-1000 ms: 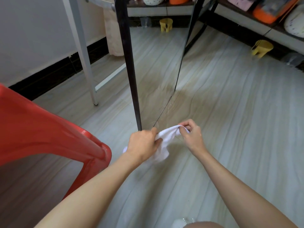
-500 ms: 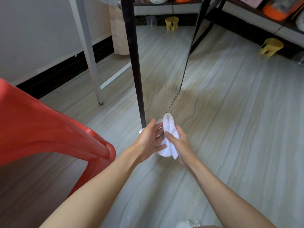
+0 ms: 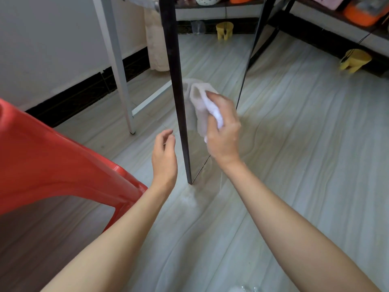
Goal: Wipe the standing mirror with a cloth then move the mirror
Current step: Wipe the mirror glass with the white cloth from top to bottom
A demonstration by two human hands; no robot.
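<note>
Mirror (image 3: 212, 66) upright on floor (image 3: 305, 144); our right hand (image 3: 223, 133) presses clenched cloth (image 3: 207, 106) against glass; left hand (image 3: 164, 159) beside frame, fingers loosely curled, empty.

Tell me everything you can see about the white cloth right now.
The white cloth looks like soft, bunched terry fabric, crumpled into a wad with a fold hanging down. The right hand grips it and presses it against the lower glass of the standing mirror, beside the black frame. Its reflection shows in the glass. The left hand is off it.
</note>
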